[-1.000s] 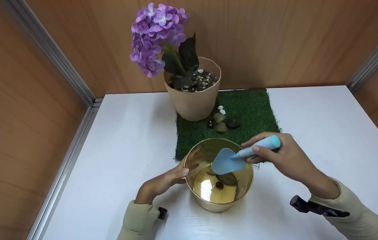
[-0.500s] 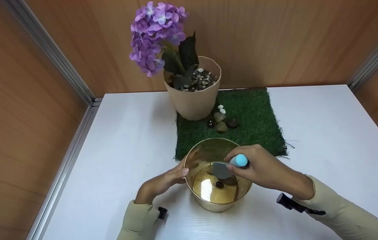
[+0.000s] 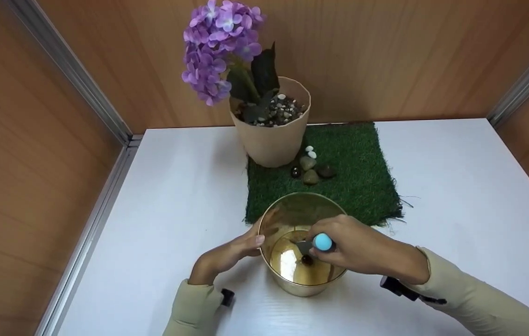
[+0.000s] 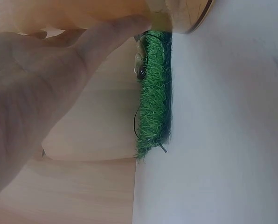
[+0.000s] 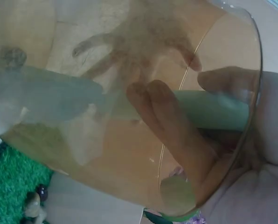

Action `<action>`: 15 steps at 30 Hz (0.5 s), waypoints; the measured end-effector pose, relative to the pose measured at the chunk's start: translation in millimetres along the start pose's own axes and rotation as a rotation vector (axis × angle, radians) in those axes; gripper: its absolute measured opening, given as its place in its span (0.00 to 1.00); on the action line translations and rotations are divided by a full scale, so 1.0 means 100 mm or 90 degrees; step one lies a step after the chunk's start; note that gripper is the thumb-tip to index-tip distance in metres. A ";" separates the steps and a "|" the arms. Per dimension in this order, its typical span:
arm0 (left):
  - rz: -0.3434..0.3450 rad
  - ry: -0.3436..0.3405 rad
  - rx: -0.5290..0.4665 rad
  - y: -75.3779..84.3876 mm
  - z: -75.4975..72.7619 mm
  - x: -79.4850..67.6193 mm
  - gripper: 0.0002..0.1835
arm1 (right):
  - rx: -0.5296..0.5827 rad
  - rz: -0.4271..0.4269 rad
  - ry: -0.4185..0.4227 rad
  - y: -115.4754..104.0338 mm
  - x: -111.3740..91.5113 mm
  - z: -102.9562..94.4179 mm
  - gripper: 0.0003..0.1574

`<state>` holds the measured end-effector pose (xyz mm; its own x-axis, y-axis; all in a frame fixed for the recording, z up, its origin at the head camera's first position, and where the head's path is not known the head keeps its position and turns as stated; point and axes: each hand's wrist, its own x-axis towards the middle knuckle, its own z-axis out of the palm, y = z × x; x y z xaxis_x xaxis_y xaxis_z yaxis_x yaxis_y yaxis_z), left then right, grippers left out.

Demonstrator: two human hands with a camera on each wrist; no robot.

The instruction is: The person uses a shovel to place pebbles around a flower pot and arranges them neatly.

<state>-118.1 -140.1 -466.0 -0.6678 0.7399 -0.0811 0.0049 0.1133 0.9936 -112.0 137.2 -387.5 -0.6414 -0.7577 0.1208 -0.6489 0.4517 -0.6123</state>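
A transparent gold-tinted pot (image 3: 302, 290) stands on the white table. My left hand (image 3: 230, 253) holds its left side, thumb near the rim and fingers spread round the outer wall. My right hand (image 3: 355, 243) reaches over the pot's right rim, gripping a light-blue garden trowel (image 3: 323, 241) by its handle, blade downward inside the pot. In the right wrist view, the trowel handle (image 5: 216, 109) shows through the tinted wall between thumb and fingers. A small dark pebble (image 3: 307, 260) lies on the pot's bottom beside the blade. The right hand and trowel hide part of the bottom.
Behind the pot lies a green artificial grass mat (image 3: 357, 163). On it stand a beige flowerpot (image 3: 271, 144) with a purple hydrangea (image 3: 220, 46) and several stones (image 3: 311, 176). Wooden panels (image 3: 385, 56) enclose the table (image 3: 171, 186) at the back and sides.
My right hand has moved left and down, turning the trowel from a slant above the pot to blade-down inside it. My left hand stays on the pot.
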 end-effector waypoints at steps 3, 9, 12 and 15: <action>0.010 -0.004 -0.002 0.00 0.00 0.00 0.32 | 0.011 -0.015 -0.010 0.00 0.00 0.00 0.04; 0.003 -0.002 0.003 0.01 0.00 0.00 0.33 | 0.090 0.018 -0.064 -0.05 0.02 -0.01 0.05; -0.007 0.001 0.007 0.00 -0.01 0.00 0.34 | 0.104 0.032 -0.087 -0.07 0.02 -0.02 0.06; -0.012 0.001 0.010 -0.01 -0.01 0.01 0.35 | 0.108 0.038 -0.098 -0.08 0.02 -0.03 0.06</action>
<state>-119.2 -140.2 -466.8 -0.6687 0.7368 -0.1000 0.0040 0.1380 0.9904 -109.0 133.2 -380.2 -0.5979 -0.8009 -0.0315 -0.5258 0.4216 -0.7388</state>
